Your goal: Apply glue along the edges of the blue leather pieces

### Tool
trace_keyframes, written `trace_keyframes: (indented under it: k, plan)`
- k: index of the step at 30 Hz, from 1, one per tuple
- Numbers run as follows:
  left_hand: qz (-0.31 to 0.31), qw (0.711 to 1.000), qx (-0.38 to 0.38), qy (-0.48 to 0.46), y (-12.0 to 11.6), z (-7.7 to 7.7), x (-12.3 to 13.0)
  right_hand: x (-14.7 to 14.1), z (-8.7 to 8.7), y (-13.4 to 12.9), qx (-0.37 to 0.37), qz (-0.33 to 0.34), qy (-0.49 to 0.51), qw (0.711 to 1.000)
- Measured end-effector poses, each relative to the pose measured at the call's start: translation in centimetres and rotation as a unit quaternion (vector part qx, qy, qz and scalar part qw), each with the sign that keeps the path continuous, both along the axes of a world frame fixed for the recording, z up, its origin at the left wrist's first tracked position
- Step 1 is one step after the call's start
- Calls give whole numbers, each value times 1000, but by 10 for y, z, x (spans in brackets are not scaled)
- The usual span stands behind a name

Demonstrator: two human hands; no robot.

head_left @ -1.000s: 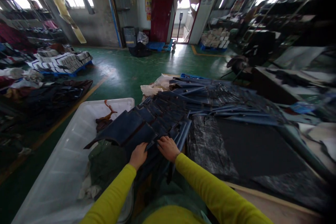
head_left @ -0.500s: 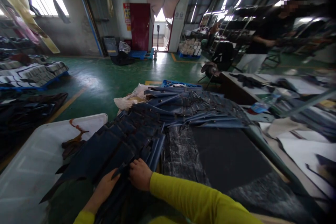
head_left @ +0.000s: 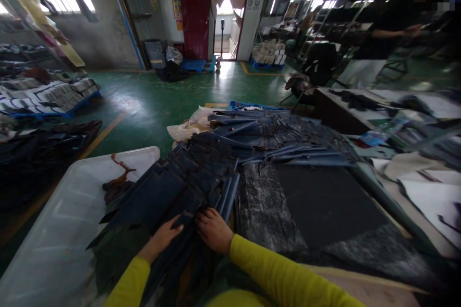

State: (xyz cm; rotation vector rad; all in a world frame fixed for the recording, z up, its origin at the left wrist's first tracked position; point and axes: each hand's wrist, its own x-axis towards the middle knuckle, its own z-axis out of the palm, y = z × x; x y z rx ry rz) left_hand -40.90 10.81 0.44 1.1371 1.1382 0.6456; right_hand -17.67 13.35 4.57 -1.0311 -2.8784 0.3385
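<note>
Dark blue, leather-like sheet pieces (head_left: 162, 192) lie overlapping in a long row in front of me, hanging down toward my body. My left hand (head_left: 163, 239) is closed on the near edge of one dark blue piece, thumb on top and the other fingers hidden beneath. Close beside it, my right hand (head_left: 215, 231) has its fingers curled over the edge of the same layered pieces, fingertips hidden in the dark folds. Beyond them a second heap of dark blue pieces (head_left: 252, 136) spreads across the back of the table.
A white plastic tub (head_left: 54, 211) stands at the left with brown scraps in it. Right of my hands lies a flat black sheet (head_left: 324, 201) on the work table. A cluttered table (head_left: 428, 177) adjoins at right, with a bottle (head_left: 374, 138). A person (head_left: 385, 33) stands beyond.
The view has shifted, so the scene sits further right and slightly higher below the doorway. Both hands stay at the pieces' near edge, with the left slightly more spread.
</note>
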Motion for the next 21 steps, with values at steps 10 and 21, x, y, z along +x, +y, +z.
trace_keyframes:
  k: [10,21]
  plan:
    - [32,979,-141,-142,-28,18,-15,11,62,51,15,4,28,999]
    - [42,977,-91,-190,-72,41,-10,6,74,109,-44,347,-95,932]
